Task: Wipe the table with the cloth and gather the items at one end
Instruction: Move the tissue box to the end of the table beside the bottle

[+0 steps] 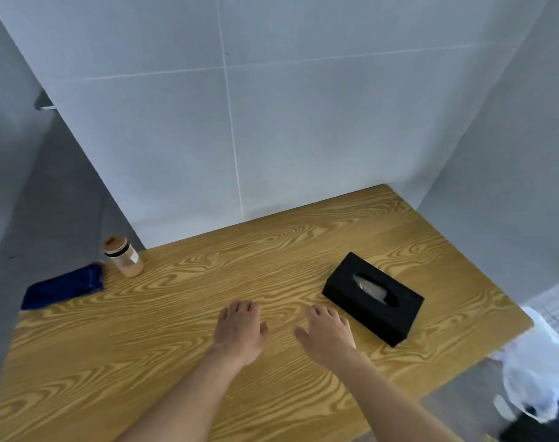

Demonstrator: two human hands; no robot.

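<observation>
A wooden table with strong grain fills the lower view. A folded dark blue cloth lies at its far left edge. Just right of the cloth stands a small jar with a wooden lid and orange-brown contents. A black tissue box sits on the right side, a tissue showing in its slot. My left hand and my right hand are over the table's middle, palms down, fingers relaxed, holding nothing. The right hand is close to the tissue box's near-left side without touching it.
Grey tiled walls close in behind and to the right of the table. A white plastic bag hangs or lies beyond the table's right edge, over a dark object. Grey floor shows at the left.
</observation>
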